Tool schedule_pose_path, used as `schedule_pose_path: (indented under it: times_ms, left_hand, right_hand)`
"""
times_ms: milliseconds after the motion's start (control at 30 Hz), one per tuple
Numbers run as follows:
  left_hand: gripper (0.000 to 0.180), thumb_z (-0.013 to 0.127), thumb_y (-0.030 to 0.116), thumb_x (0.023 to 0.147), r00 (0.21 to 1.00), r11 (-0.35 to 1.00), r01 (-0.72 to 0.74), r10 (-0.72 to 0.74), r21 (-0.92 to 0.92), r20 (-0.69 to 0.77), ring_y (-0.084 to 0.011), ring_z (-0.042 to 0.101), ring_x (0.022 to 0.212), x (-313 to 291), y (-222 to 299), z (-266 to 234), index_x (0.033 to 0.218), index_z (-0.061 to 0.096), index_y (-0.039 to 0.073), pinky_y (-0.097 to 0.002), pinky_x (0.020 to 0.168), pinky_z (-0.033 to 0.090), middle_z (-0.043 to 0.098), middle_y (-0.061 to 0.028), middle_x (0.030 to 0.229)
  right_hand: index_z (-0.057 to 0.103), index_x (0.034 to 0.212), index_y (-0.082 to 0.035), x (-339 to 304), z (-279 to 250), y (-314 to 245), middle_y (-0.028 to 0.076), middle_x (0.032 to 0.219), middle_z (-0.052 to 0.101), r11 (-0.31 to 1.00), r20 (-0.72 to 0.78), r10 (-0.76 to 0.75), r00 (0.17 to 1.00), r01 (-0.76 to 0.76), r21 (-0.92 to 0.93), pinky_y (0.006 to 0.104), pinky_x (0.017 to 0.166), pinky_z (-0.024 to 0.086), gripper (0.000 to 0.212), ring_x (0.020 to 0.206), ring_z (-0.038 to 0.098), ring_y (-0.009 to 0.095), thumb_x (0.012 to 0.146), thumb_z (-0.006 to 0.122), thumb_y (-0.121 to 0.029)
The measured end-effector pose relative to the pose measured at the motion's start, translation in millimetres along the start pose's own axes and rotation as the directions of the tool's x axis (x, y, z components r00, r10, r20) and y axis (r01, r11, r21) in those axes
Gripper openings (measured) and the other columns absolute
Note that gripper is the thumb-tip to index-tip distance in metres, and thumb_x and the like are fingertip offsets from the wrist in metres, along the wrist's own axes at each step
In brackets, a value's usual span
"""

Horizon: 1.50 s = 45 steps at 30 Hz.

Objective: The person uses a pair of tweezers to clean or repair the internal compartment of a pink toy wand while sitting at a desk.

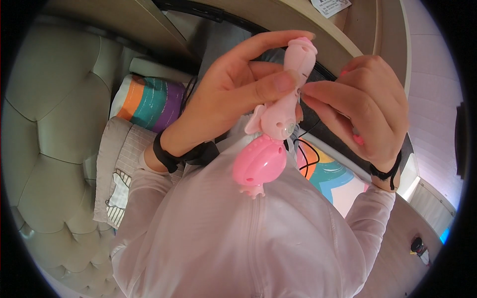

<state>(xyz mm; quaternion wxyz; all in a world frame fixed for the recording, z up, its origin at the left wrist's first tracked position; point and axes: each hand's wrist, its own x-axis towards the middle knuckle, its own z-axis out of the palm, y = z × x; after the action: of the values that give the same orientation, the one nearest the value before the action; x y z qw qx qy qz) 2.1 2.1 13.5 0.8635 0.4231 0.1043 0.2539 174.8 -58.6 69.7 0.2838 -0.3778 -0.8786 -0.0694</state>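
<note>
A pink plastic toy (pixel 261 160) shaped like an animal hangs upright before my chest. Its long upper part is pale pink, its rounded lower part a deeper pink, and small round holes dot the shell. My left hand (pixel 233 89) grips the pale upper part, thumb across the front and index finger reaching over the top. On the other side, my right hand (pixel 365 104) is closed in a pinch, its fingertips against the toy's side near a small hole. Pinkish-red bits show among the right fingers; what they pinch is too small or hidden to name.
A tufted grey-green padded surface (pixel 59 144) fills the left side. Beside it lie a striped colourful cushion (pixel 149 102) and a grey-striped cloth (pixel 126 154). A wooden shelf edge (pixel 328 30) curves behind my hands, with a paper (pixel 332 7) on it. Thin black cables (pixel 310 154) hang behind the toy.
</note>
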Motion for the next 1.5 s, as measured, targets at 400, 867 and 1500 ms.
schedule_pose_path:
  times_ms: [400, 867, 1500]
  left_hand:
    - [0.061, 0.058, 0.023, 0.078, 1.000, 1.000, -0.005, 0.005, -0.006, -0.003, -0.0101, 0.052, 0.084, 0.4, 0.6, -1.9, 0.125, 0.028, -0.002, -0.0220, 0.075, 0.040, 0.053, -0.0084, 0.099]
    - [0.059, 0.058, 0.026, 0.077, 0.997, 0.993, 0.070, -0.068, -0.091, 0.027, -0.0087, 0.053, 0.075, 0.4, -0.9, -1.4, 0.123, 0.032, -0.001, -0.0205, 0.061, 0.043, 0.054, -0.0071, 0.095]
    - [0.070, 0.063, 0.006, 0.070, 0.727, 0.440, -0.648, 0.601, 0.622, 0.332, -0.0197, 0.056, 0.076, 6.2, -8.3, -15.2, 0.123, 0.018, -0.005, -0.0269, 0.066, 0.046, 0.047, -0.0184, 0.107]
  right_hand:
    - [0.058, 0.075, -0.002, 4.9, 0.3, -4.1, 0.003, 0.055, 0.046, 0.996, 0.012, 0.089, 0.996, -0.089, 0.002, 0.0263, 0.043, 0.029, 0.028, 0.048, 0.043, 0.016, 0.050, 0.071, -0.002]
    - [0.058, 0.073, -0.003, 4.9, 1.1, 1.1, 0.001, 0.054, 0.046, 0.997, -0.030, -0.051, 0.998, 0.049, -0.066, 0.0244, 0.041, 0.029, 0.029, 0.045, 0.042, 0.015, 0.047, 0.070, -0.003]
    - [0.046, 0.073, -0.003, -5.2, 28.1, -3.5, 0.008, 0.058, 0.045, 0.977, -0.015, 0.195, 0.981, -0.193, 0.088, 0.0313, 0.043, 0.029, 0.018, 0.046, 0.037, 0.022, 0.078, 0.052, -0.019]
